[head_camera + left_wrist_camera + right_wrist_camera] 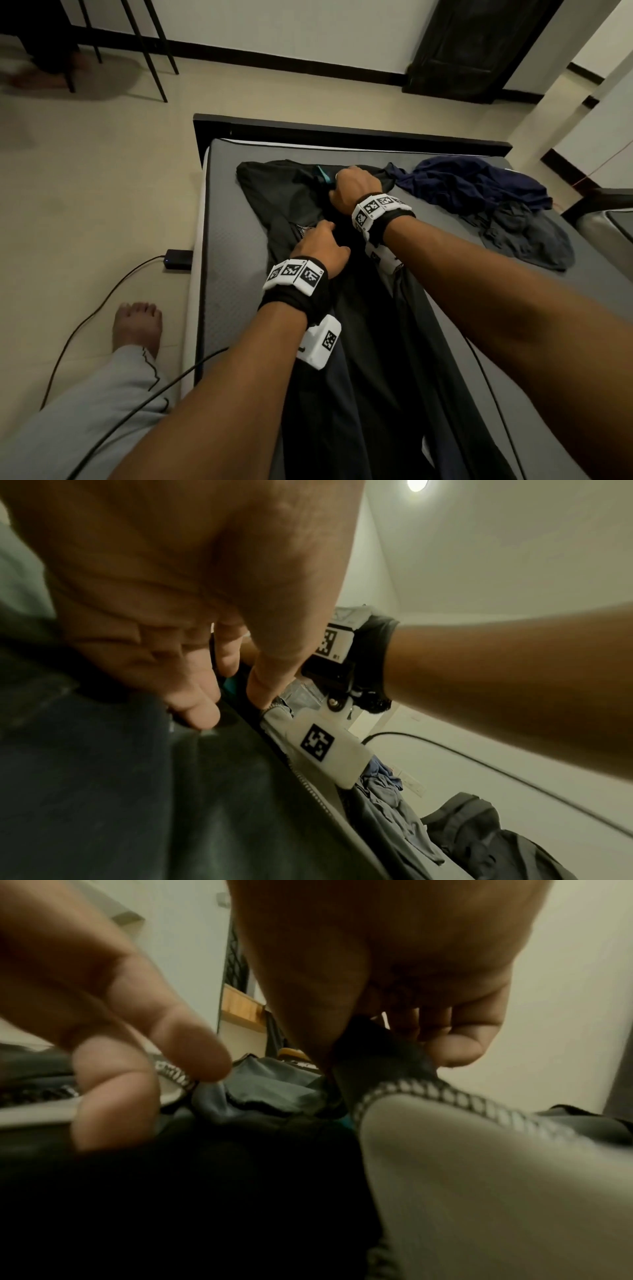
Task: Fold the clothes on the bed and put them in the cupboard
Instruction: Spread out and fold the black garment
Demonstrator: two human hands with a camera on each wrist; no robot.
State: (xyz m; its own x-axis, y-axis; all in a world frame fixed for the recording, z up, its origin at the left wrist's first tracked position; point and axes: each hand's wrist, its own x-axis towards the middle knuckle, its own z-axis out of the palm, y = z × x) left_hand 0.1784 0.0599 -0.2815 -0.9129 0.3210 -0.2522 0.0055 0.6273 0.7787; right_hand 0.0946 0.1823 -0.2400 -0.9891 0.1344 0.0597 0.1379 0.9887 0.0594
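Nearest you, your left hand [320, 247] pinches the black garment [359, 342] spread along the bed [233, 260]. Just beyond, your right hand [352, 187] has its grip closed on the same cloth. Farther right lies a crumpled navy garment [479, 181].

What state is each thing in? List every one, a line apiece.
Black garment: spread on the bed, not yet folded, both hands on it.
Blue garment: crumpled, unfolded.
Grey garment: crumpled, unfolded, beside the blue one.
Left hand: fingers curled, pinching the black garment's edge.
Right hand: gripping the black garment farther up.
Bed: bare grey mattress.
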